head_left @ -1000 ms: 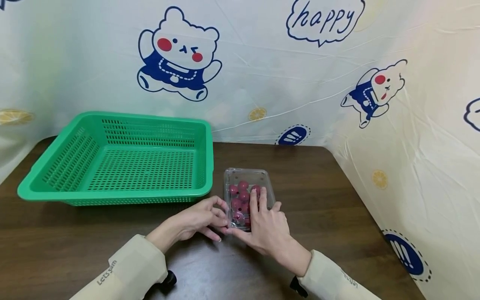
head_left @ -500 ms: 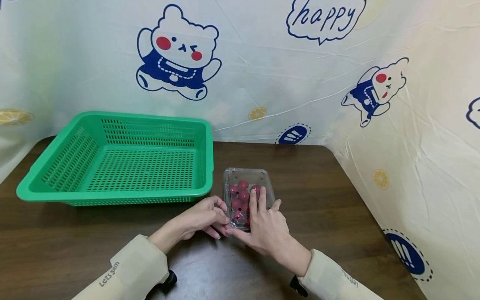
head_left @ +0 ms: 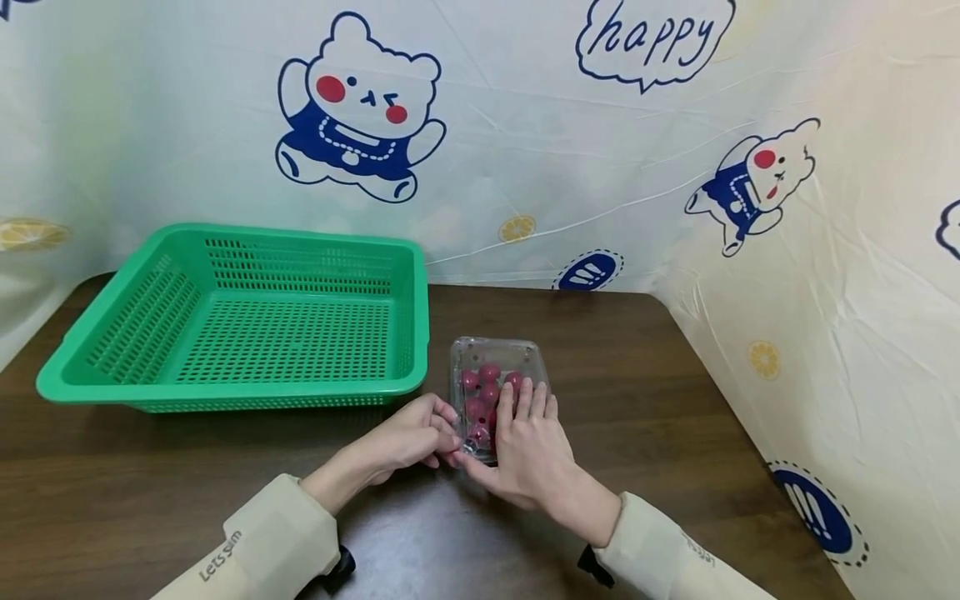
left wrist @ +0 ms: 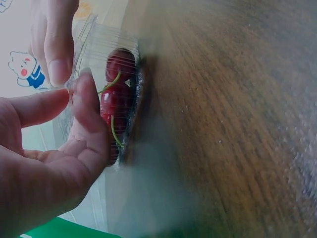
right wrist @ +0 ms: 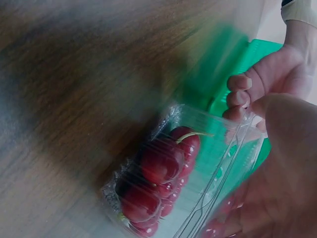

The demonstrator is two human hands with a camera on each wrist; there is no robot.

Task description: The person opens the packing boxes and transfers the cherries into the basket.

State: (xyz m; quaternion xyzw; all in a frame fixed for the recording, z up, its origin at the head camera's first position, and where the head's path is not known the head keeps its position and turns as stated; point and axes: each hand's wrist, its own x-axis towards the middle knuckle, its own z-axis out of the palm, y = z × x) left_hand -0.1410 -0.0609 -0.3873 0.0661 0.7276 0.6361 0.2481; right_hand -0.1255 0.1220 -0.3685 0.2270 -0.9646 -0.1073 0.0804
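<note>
A clear plastic clamshell box point(head_left: 504, 351) stands on the table with dark red cherries point(head_left: 489, 393) inside; green stems show on some cherries point(left wrist: 116, 101) in the left wrist view. My left hand point(head_left: 411, 435) pinches the box's near left corner at the rim between thumb and fingers. Flat across the lid's right side lies my right hand point(head_left: 534, 454), its fingers straight and its thumb reaching to that same corner. Through the box wall point(right wrist: 202, 201) in the right wrist view, the lid and base edges run close together. The right palm hides part of the fruit.
A green perforated plastic basket point(head_left: 296, 392) stands left of the box, close beside it. Both rest on a dark wooden table point(head_left: 637, 400). A printed cloth point(head_left: 510, 125) hangs behind and along the right side.
The right hand's fingers have drawn closer together on the lid. The left hand's lower fingers have curled in at the corner. The box has stayed in place.
</note>
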